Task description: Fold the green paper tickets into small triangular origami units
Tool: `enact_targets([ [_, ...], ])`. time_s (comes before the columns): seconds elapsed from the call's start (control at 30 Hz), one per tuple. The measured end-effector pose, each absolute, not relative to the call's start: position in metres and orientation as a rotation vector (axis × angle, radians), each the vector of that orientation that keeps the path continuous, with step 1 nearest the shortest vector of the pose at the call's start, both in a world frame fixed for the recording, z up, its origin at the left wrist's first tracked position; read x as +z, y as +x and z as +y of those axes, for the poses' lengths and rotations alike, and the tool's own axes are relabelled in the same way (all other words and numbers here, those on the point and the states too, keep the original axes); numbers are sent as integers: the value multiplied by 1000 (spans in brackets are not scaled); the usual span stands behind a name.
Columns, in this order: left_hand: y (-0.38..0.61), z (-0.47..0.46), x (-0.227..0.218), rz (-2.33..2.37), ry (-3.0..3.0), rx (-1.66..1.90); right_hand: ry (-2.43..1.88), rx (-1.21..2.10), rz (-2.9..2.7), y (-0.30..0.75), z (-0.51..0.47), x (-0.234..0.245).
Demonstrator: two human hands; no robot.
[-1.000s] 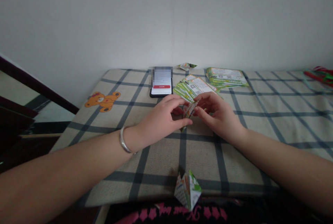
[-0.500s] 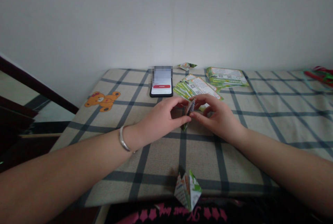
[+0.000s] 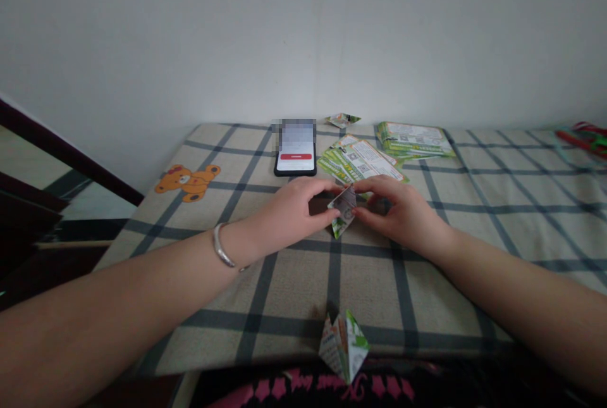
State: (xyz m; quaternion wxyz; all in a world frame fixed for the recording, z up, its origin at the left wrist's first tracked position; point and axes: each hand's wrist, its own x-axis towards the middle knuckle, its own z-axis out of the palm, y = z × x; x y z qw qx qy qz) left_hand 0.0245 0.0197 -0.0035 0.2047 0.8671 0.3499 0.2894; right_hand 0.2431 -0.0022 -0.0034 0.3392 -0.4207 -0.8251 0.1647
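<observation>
Between my two hands is a small piece of folded paper [image 3: 342, 210], grey and white with a green lower corner. My left hand [image 3: 303, 209] pinches it from the left, thumb on the near face and fingers behind. My right hand [image 3: 396, 209] grips its right edge between thumb and fingers. Close to the table's front edge stands a folded paper shape [image 3: 344, 348] with pointed tips and green and white print. Another folded paper piece [image 3: 343, 120] lies by the wall. Printed leaflets [image 3: 367, 158] are fanned out just beyond my hands.
A phone [image 3: 296, 152] with a lit screen lies beyond my left hand. A stack of leaflets [image 3: 417, 136] sits at the back right. Red and green items [image 3: 585, 139] are at the far right. A checked cloth [image 3: 289, 294] covers the table; the wall [image 3: 303, 35] rises behind it.
The folded paper in my hands has turned from nearly edge-on to showing a flat, diamond-like face. My fingers have shifted slightly apart along its edges.
</observation>
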Motion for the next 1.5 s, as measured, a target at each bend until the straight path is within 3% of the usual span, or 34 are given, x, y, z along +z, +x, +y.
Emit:
enact_targets([
  [0.73, 6, 41, 3, 643, 2652, 546, -743, 391, -2416, 251, 6, -3],
  [1.5, 4, 47, -1, 380, 2958, 562, -673, 163, -2667, 256, 3, 4],
])
